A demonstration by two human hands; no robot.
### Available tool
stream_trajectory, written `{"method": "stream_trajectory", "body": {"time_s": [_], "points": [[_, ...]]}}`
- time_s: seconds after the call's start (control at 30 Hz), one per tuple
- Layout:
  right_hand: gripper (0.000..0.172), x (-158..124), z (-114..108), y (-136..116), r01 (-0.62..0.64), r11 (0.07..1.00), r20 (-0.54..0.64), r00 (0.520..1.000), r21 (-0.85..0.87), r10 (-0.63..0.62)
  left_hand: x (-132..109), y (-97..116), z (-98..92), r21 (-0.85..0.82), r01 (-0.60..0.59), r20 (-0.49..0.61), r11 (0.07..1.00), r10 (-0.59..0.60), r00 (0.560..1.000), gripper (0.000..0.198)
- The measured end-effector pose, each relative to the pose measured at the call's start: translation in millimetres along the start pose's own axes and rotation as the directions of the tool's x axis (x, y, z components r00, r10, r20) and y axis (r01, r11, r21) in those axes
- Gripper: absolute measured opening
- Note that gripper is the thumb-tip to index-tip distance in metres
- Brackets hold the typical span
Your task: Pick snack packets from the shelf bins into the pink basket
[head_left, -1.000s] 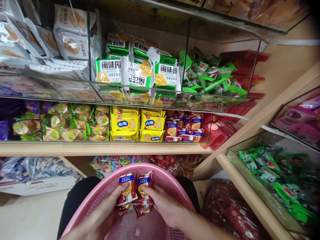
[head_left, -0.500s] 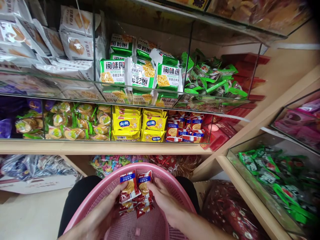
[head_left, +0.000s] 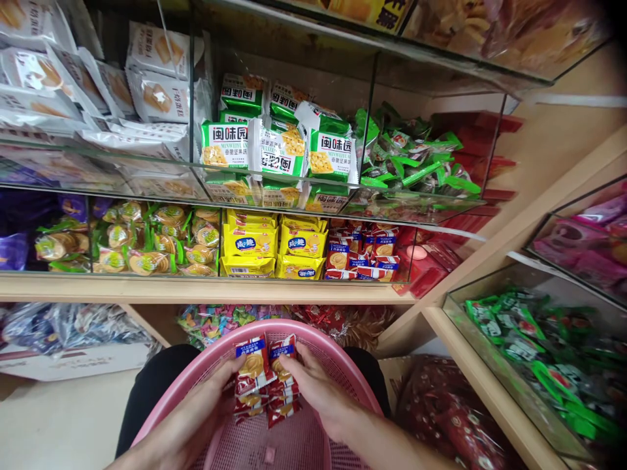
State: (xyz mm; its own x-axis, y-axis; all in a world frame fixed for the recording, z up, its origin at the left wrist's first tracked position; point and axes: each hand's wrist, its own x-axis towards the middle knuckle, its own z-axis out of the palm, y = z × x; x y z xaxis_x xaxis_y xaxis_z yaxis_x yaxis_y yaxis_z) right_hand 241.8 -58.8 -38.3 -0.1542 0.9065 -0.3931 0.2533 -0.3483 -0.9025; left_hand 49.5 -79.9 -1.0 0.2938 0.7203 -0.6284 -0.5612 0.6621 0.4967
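Gripping from both sides at bottom centre: left hand [head_left: 196, 418] fingers clamped on the red biscuit packets [head_left: 255, 369], two upright on top and at least three below, exact count unclear. Right hand [head_left: 321, 391] fingers clamped on the right side. The bunch sits inside one pink basket [head_left: 343, 356]. Mid-frame: two stacks of yellow packs [head_left: 247, 241].

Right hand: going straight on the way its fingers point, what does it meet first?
The red biscuit packets, which its fingertips already touch; the right hand points left across the pink basket. Just beyond the bundle is the left hand, though depth is unclear.
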Motion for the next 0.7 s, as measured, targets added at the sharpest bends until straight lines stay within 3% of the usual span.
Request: {"method": "stream_trajectory", "body": {"time_s": [0.13, 0.47, 0.53, 0.6, 0.67, 0.7], "points": [[0.066, -3.6, -4.5, -17.1, -0.175, 0.979, 0.048, 0.984, 0.107, 0.171, -2.5, 0.4, 0.2, 0.010, 0.016, 0.041, 1.000, -0.016, 0.999, 0.054], [0.044, -24.3, -15.5, -29.0, -0.082, 0.980, 0.114, 0.992, 0.180, 0.062, -0.3, -1.3, -5.1, 0.043, 0.043, 0.028, 0.998, -0.044, 0.999, 0.055], [0.042, -29.5, -24.9, -35.3, -0.009, 0.991, 0.103, 0.995, 0.137, -0.005, -2.4, 3.4, -4.2, 0.076, 0.016, -0.002, 0.997, -0.016, 1.000, 0.054], [0.039, -33.3, -38.3, -49.3, 0.140, 0.989, 0.062, 0.988, 0.055, -0.144, -3.7, 7.4, -4.3, 0.110, -0.020, -0.045, 0.994, 0.025, 0.999, 0.054], [0.035, -32.8, -55.5, -70.2, 0.321, 0.945, -0.041, 0.945, -0.067, -0.324, -3.5, 8.9, -6.2, 0.130, -0.034, -0.077, 0.991, 0.044, 0.996, 0.054], [0.034, -29.9, -65.1, -82.1, 0.400, 0.906, -0.117, 0.902, -0.138, -0.416, -2.9, 8.4, -7.7, 0.137, -0.037, -0.086, 0.990, 0.049, 0.995, 0.054]]}}
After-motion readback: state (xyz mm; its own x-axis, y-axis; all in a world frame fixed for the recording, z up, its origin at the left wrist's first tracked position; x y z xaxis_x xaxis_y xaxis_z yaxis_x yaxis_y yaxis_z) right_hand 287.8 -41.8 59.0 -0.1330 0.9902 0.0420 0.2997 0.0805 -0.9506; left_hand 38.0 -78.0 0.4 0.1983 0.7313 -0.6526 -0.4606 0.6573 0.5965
